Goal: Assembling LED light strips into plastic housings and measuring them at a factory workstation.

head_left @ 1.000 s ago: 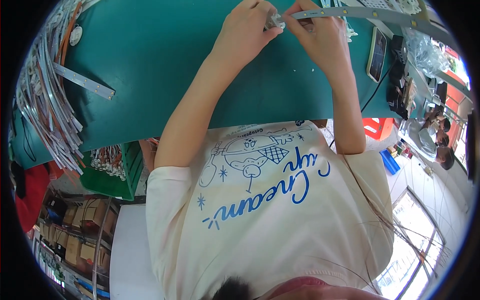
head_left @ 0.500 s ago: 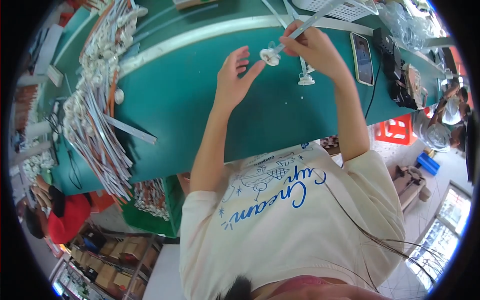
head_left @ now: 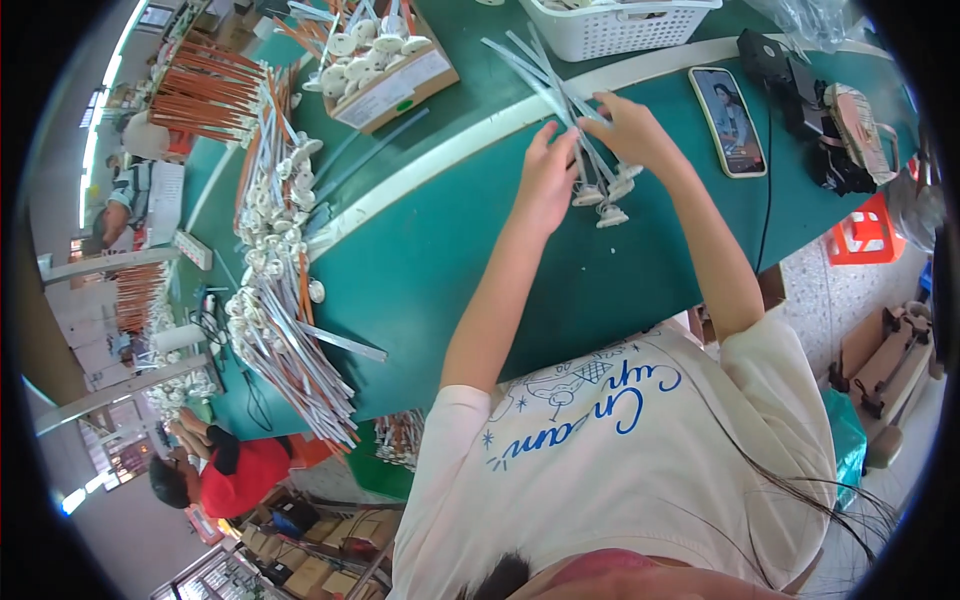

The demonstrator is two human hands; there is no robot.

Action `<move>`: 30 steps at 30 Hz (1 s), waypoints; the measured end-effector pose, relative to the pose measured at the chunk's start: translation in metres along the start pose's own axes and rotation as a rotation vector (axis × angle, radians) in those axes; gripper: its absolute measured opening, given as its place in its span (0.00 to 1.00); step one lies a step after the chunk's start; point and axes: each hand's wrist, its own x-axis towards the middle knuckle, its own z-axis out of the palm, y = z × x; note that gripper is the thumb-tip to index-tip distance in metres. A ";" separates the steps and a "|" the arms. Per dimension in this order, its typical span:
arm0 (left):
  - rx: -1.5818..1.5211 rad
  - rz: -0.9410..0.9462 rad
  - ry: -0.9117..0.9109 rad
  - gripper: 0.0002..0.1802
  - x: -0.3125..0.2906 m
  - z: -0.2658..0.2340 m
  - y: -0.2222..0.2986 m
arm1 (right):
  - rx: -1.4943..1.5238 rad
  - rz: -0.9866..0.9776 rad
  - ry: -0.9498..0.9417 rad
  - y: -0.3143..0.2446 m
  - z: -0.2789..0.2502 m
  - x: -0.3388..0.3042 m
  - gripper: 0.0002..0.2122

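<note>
Several thin, pale grey strips (head_left: 548,92) lie crossed on the green table, with white round end pieces (head_left: 588,196) bunched at their near ends. My left hand (head_left: 548,188) is at the left of this small bunch, its fingers curled against a strip beneath the fingertips. From the right, my right hand (head_left: 638,134) reaches over the strips, fingers apart and bent, with the fingertips close to my left hand. Parts of the strips are hidden under both hands.
A large heap of strips with white discs (head_left: 285,325) lies to the left. Behind stand an open carton (head_left: 400,92) of similar pieces and a white perforated basket (head_left: 625,38). A phone (head_left: 727,125), cable and black pouch are on the right. A person in red (head_left: 245,475) is at far left.
My right hand has lowered its strip among the others and its fingers have spread. My left hand has moved right to the bunch, its fingers curling in. The whole view has shifted.
</note>
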 end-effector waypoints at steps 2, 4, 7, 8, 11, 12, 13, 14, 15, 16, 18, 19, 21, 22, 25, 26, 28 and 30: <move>0.044 -0.042 -0.006 0.24 0.004 0.000 0.002 | 0.324 -0.014 -0.079 0.000 0.002 -0.012 0.21; 0.093 -0.106 -0.039 0.18 0.006 -0.011 0.003 | 0.522 0.006 -0.240 -0.018 -0.001 -0.030 0.17; 0.091 0.009 0.046 0.13 -0.014 0.004 0.011 | 0.402 0.001 -0.297 -0.041 0.000 -0.052 0.16; 0.148 0.073 0.053 0.15 -0.015 0.002 0.014 | 0.395 -0.152 -0.141 -0.041 0.005 -0.058 0.17; 0.244 0.237 0.012 0.17 -0.027 -0.002 0.028 | 0.397 -0.265 -0.023 -0.052 0.006 -0.067 0.21; 0.311 0.283 0.073 0.20 -0.025 -0.006 0.030 | 0.382 -0.345 0.025 -0.055 0.005 -0.067 0.21; 0.322 0.292 0.082 0.20 -0.030 -0.004 0.039 | 0.367 -0.431 0.074 -0.059 0.003 -0.067 0.21; 0.256 0.264 0.095 0.20 -0.035 0.002 0.051 | 0.373 -0.432 0.080 -0.059 -0.002 -0.066 0.21; 0.190 0.235 0.104 0.21 -0.037 0.008 0.065 | 0.572 -0.403 0.035 -0.056 -0.008 -0.066 0.21; 0.206 0.272 0.145 0.24 -0.040 0.007 0.086 | 0.775 -0.383 -0.021 -0.056 -0.009 -0.064 0.21; 0.272 0.455 0.201 0.20 -0.031 -0.006 0.136 | 0.930 -0.262 -0.083 -0.031 0.005 -0.052 0.20; 0.303 0.491 0.175 0.14 -0.026 -0.008 0.172 | 1.069 -0.132 -0.142 -0.016 0.011 -0.049 0.18; 0.373 0.619 0.254 0.12 -0.001 -0.001 0.233 | 0.987 -0.102 -0.096 0.009 0.023 -0.049 0.17; 0.363 0.707 0.212 0.12 0.021 -0.006 0.264 | 0.904 -0.076 -0.057 0.014 0.027 -0.048 0.15; 0.523 0.715 0.237 0.12 0.095 -0.010 0.317 | 1.010 -0.047 -0.115 0.018 0.026 -0.043 0.13; 0.599 0.703 0.253 0.13 0.115 -0.013 0.324 | 1.006 -0.060 -0.106 0.018 0.025 -0.041 0.13; 1.193 0.673 0.453 0.17 0.160 -0.046 0.328 | 1.124 -0.018 -0.140 0.019 0.023 -0.042 0.13; 1.988 0.450 0.736 0.24 0.193 -0.087 0.322 | 1.104 -0.050 -0.152 0.014 0.024 -0.042 0.13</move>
